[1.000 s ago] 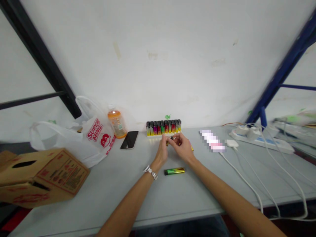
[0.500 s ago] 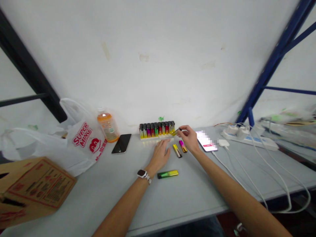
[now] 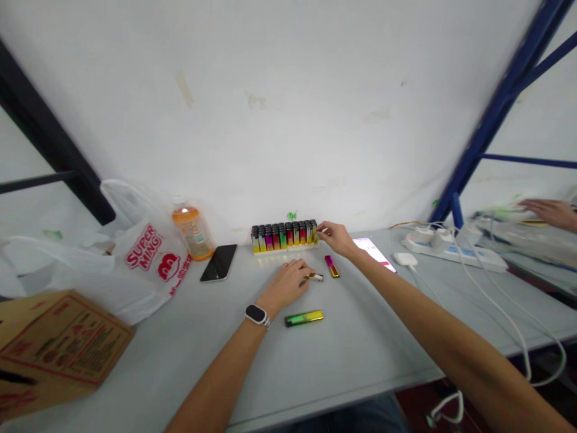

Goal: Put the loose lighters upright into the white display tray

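Note:
Lighters with black tops stand upright in rows in a white tray against the wall. At the tray's right end, the fingers of my right hand are pinched on a yellow lighter standing in the row. My left hand, wearing a watch, is low over the table in front of the tray, with its fingertips closed on a lighter. To the right of that lies a pink and gold lighter. Nearer me is a green and yellow lighter, lying flat.
On the left are a cardboard box, a plastic bag, an orange drink bottle and a dark phone. A lit phone, a white charger and a power strip lie right. Another person's hand is far right.
The lighter in my right hand has gone from tilted to upright at the tray's right end. My left hand has come back and picked up the yellow lighter. Another person's hand has appeared.

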Available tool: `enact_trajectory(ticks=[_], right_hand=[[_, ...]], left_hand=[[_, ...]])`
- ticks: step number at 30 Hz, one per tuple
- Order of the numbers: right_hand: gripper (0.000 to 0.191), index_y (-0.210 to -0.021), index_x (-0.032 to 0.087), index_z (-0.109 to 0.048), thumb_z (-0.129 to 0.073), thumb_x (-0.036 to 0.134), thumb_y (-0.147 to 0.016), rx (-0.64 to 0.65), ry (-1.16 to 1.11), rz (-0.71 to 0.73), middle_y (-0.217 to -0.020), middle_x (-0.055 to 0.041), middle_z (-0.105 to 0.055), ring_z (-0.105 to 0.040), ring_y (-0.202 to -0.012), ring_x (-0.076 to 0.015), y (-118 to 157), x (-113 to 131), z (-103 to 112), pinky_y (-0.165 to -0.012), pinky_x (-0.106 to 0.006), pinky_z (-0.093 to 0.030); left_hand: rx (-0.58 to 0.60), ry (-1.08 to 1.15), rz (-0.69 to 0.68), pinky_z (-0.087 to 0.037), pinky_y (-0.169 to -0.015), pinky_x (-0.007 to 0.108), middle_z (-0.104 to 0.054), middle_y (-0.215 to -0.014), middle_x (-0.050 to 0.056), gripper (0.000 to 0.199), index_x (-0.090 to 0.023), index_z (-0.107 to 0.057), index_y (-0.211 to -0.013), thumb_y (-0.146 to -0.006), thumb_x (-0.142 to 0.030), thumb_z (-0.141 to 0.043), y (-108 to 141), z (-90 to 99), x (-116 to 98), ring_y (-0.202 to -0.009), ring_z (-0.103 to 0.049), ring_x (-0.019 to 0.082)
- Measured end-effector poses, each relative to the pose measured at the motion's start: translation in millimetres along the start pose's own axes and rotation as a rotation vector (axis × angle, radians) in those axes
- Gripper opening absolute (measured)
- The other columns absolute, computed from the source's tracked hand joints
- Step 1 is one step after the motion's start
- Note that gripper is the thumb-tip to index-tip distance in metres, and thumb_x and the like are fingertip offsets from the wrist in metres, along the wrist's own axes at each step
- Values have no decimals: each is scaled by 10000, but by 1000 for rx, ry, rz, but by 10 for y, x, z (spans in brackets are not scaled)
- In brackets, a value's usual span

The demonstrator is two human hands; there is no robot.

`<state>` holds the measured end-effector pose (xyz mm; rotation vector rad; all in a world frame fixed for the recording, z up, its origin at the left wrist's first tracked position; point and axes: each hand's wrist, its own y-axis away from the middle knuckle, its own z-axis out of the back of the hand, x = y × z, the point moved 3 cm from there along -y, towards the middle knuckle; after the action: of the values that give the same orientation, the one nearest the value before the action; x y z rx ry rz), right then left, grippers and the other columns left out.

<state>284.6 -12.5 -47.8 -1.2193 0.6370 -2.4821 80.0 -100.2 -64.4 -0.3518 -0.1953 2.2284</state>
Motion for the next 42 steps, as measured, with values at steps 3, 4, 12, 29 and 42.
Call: enact_trajectory(ticks=[3,4,12,29,42], right_hand=[[152,-943,177,-721,-615,169,-835,49,66,19,-800,-36,-718,-667,-708,-168,-105,-8,-10,-760,-312,-544],[153,-942,175,-730,-618,162,-838,44,93,28,-818,-41,-710,-658,-709,-164,-129,-12,-19,-767,-312,-541],[299,-1158,220,-734,-603,278,-895,-65,340,50,-1057,-77,-493,-574,-731,-148,-36,-57,-103,-837,-352,-520],[257,-1079,193,-664,-514,317,-911,-291,-85,56,-967,-52,-540,-535,-662,-133,556,697,-410,-699,-310,-493],[219,-974,205,-660,-516,362,-920,-233,-191,5,-852,-22,-557,-517,-634,-139,838,845,-524,-622,-291,-448]], left_hand=[[-3,11,24,-460,-953,383,-608,-1070,69,162,-193,-625,-1048,-910,-206,-542,4,3,32,-1059,-557,233],[-3,26,30,-458,-959,387,-605,-1060,68,137,-190,-609,-1029,-917,-213,-533,5,-9,40,-1056,-552,234],[-86,377,144,-453,-925,384,-577,-999,74,113,-211,-520,-940,-952,-252,-415,39,-118,116,-981,-576,229],[-466,1270,814,-150,-385,217,-279,-391,-64,604,-210,-371,-482,-824,-707,-404,116,34,178,-339,-217,54],[-413,1466,750,-110,-378,209,-218,-397,-73,689,-211,-333,-486,-815,-810,-243,158,51,157,-334,-153,50]])
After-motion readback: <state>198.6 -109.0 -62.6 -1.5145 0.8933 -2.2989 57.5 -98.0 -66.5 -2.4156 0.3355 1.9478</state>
